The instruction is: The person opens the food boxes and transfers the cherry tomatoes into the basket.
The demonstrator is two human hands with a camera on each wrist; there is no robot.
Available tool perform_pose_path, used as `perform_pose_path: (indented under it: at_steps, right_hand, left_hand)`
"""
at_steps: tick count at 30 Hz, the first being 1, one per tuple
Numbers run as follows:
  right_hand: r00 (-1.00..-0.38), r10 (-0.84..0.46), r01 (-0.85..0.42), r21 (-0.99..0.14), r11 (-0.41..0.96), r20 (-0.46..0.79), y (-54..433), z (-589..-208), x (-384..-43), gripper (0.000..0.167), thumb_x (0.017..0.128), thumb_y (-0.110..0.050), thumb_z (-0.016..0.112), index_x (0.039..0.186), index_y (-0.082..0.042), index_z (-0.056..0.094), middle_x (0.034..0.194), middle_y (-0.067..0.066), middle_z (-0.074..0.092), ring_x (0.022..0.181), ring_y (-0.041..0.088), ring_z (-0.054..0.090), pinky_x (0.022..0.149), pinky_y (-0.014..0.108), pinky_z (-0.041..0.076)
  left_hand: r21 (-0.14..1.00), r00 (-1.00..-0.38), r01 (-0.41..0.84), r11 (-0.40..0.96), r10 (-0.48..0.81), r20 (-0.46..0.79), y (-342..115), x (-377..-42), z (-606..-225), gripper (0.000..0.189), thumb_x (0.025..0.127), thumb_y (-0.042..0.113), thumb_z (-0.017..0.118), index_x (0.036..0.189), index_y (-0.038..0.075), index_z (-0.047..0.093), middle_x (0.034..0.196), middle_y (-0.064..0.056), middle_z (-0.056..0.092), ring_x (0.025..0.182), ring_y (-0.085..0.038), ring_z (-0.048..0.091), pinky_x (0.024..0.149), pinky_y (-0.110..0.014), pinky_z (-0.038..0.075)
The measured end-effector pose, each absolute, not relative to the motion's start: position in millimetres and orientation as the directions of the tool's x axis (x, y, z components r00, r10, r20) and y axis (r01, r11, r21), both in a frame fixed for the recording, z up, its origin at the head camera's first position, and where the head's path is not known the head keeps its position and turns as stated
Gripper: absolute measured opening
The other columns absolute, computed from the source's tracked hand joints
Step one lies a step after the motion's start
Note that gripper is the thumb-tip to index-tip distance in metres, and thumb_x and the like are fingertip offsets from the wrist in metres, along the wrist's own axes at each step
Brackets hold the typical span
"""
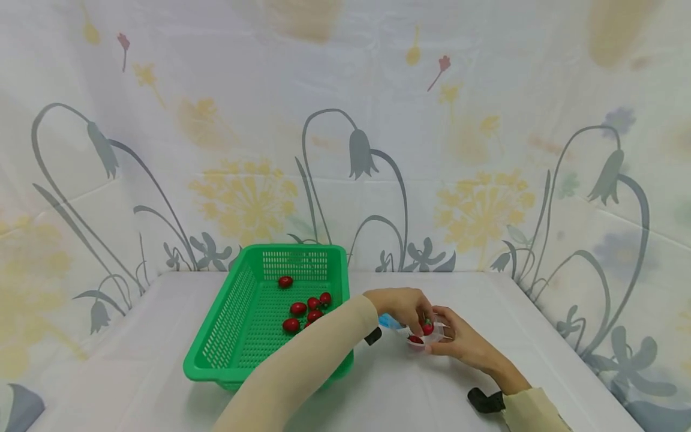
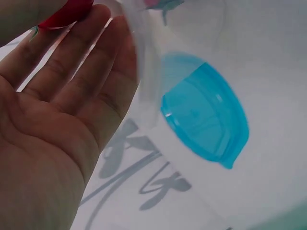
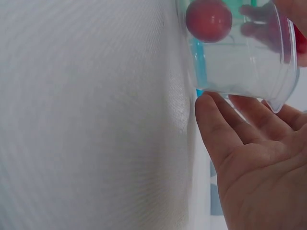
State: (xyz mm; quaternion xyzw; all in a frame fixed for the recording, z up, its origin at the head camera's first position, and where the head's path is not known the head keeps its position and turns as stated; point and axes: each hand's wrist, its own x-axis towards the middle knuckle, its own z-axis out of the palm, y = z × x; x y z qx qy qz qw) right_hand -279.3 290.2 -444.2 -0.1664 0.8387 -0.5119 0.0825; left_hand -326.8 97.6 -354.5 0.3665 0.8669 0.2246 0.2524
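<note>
My right hand (image 1: 466, 342) holds a small clear plastic container (image 3: 240, 67), its fingers along the far side and the thumb on the near side. From the left, my left hand (image 1: 406, 307) reaches over the container's opening. Between its thumb and fingers it pinches a red cherry tomato (image 2: 67, 13) with a bit of green stem. Another cherry tomato (image 3: 209, 20) shows through the clear wall, inside the container. Beside it on the table lies a translucent blue lid (image 2: 206, 112), partly covered by the left hand in the head view (image 1: 388, 322).
A green plastic basket (image 1: 213, 333) stands left of the hands, with several loose cherry tomatoes (image 1: 298, 309) in it. My left forearm crosses its right front corner. White cloth (image 1: 426, 402) covers the table, and a flower-patterned sheet (image 1: 345, 78) hangs behind.
</note>
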Motion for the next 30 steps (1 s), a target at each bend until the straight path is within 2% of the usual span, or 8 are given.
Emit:
perform_pose_path:
  at_steps: [8, 11, 17, 21, 30]
  right_hand:
    - [-0.934, -0.356, -0.182, -0.886, 0.426, 0.02, 289, -442, -278, 0.079, 0.083, -0.024, 0.075, 0.144, -0.011, 0.025, 0.146, 0.016, 0.033, 0.129, 0.042, 0.04, 0.1, 0.05, 0.041]
    - [-0.934, -0.357, -0.179, -0.887, 0.426, 0.017, 287, -443, -278, 0.081, 0.083, -0.024, 0.074, 0.145, -0.01, 0.024, 0.146, 0.017, 0.036, 0.129, 0.041, 0.041, 0.1, 0.05, 0.041]
    - [-0.935, -0.353, -0.193, -0.876, 0.443, 0.028, 285, -444, -280, 0.081, 0.083, -0.025, 0.074, 0.145, -0.007, 0.025, 0.144, 0.018, 0.04, 0.129, 0.041, 0.042, 0.101, 0.052, 0.04]
    - [-0.93, -0.365, -0.214, -0.868, 0.449, 0.041, 286, -443, -278, 0.081, 0.083, -0.024, 0.074, 0.144, -0.005, 0.025, 0.144, 0.02, 0.039, 0.129, 0.042, 0.041, 0.1, 0.051, 0.041]
    - [-0.927, -0.372, -0.225, -0.87, 0.438, 0.053, 287, -443, -276, 0.081, 0.083, -0.022, 0.075, 0.144, -0.003, 0.025, 0.143, 0.022, 0.039, 0.129, 0.043, 0.041, 0.1, 0.05, 0.04]
  left_hand:
    - [0.524, -0.525, 0.671, 0.524, 0.836, -0.163, 75, -329, -326, 0.023, 0.082, 0.007, 0.074, 0.104, 0.012, 0.07, 0.088, 0.007, 0.064, 0.081, -0.006, 0.059, 0.069, -0.016, 0.05]
    - [0.511, -0.52, 0.693, 0.508, 0.844, -0.134, 62, -329, -317, 0.023, 0.083, 0.007, 0.073, 0.105, 0.012, 0.069, 0.089, 0.007, 0.064, 0.082, -0.006, 0.059, 0.07, -0.016, 0.05]
    - [0.501, -0.569, 0.687, 0.526, 0.819, -0.079, 26, -327, -296, 0.024, 0.084, 0.011, 0.073, 0.108, 0.011, 0.068, 0.092, 0.006, 0.064, 0.084, -0.007, 0.06, 0.071, -0.017, 0.051]
    - [0.54, -0.604, 0.652, 0.532, 0.795, -0.052, -3, -330, -288, 0.022, 0.085, 0.01, 0.072, 0.107, 0.012, 0.067, 0.092, 0.007, 0.065, 0.085, -0.007, 0.061, 0.072, -0.02, 0.052]
    - [0.527, -0.675, 0.618, 0.583, 0.737, -0.024, -71, -343, -292, 0.027, 0.086, 0.011, 0.071, 0.112, 0.014, 0.066, 0.096, 0.008, 0.066, 0.089, -0.007, 0.062, 0.079, -0.027, 0.051]
